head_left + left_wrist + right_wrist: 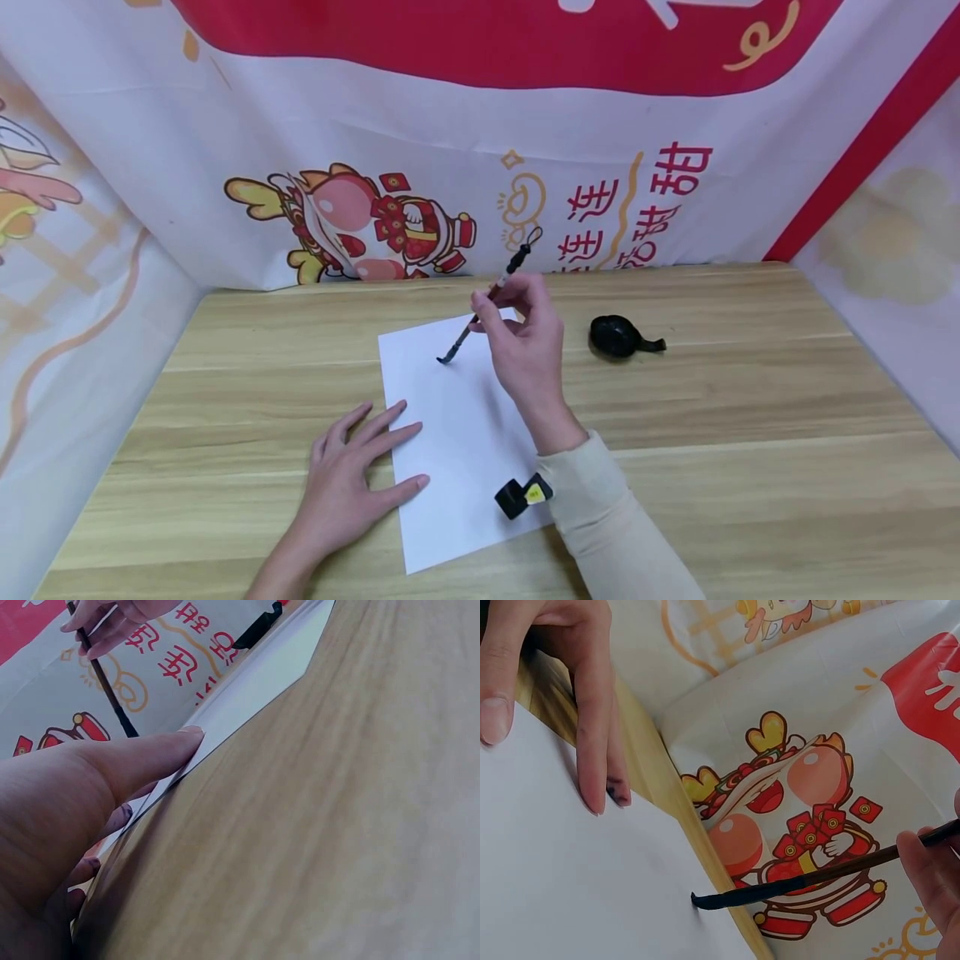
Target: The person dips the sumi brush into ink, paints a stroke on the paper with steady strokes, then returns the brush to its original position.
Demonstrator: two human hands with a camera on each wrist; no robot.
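Observation:
A white sheet of paper (442, 442) lies on the wooden table. My right hand (528, 342) pinches a writing brush (480, 313) by its dark handle, over the upper part of the sheet. The brush's black, bent tip (705, 901) is right at the paper in the right wrist view. With fingers spread, my left hand (348, 483) rests along the sheet's left edge. In the left wrist view its thumb (161, 756) lies on the paper's border. Dark smudges show on some left fingertips (618, 792).
Right of the paper sits a black, rounded object with a short handle (617, 337) on the wooden table (750, 400). A printed cloth (450, 125) with red characters and cartoon figures hangs behind. A small black camera (517, 497) is strapped at my right sleeve.

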